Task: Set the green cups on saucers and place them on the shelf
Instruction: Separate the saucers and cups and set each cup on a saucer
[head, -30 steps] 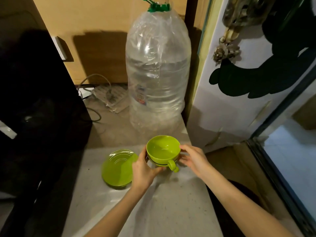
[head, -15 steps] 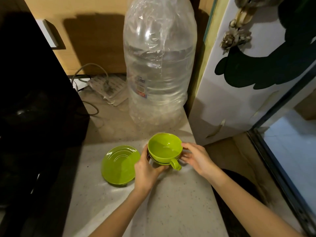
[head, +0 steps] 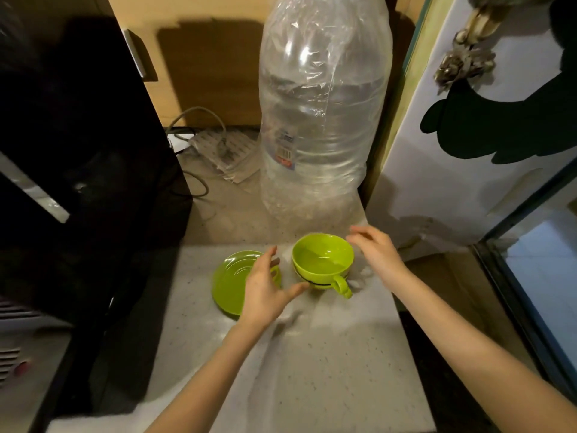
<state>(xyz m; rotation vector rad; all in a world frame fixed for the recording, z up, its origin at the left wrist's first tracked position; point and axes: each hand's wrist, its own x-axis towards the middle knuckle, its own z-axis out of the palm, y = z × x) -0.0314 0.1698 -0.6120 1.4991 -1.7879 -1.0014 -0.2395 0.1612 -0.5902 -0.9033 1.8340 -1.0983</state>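
1. The left hand [head: 265, 289] is open, fingers spread. It holds nothing. It is over the right edge of the saucer [head: 231, 282], and its thumb reaches toward the base of the cup [head: 323, 264]; I cannot tell if the thumb touches it.
2. The right hand [head: 377, 251] is also open and empty. It is just beside the right rim of the cup, not clearly touching.
3. The green cup stands upright on the pale counter [head: 327, 364], with its handle toward the person. A dark line goes around its lower part, so it may be two cups, one inside the other; this I cannot tell for sure.
4. The saucer lies flat just left of the cup, with nothing on it.
5. Behind them stands a big plastic bottle [head: 321, 120], and a black appliance [head: 78, 170] is on the left.
6. For this step, I think it is best to take the cup by its sides with both hands, lift it straight up, and set it in the middle ring of the saucer.
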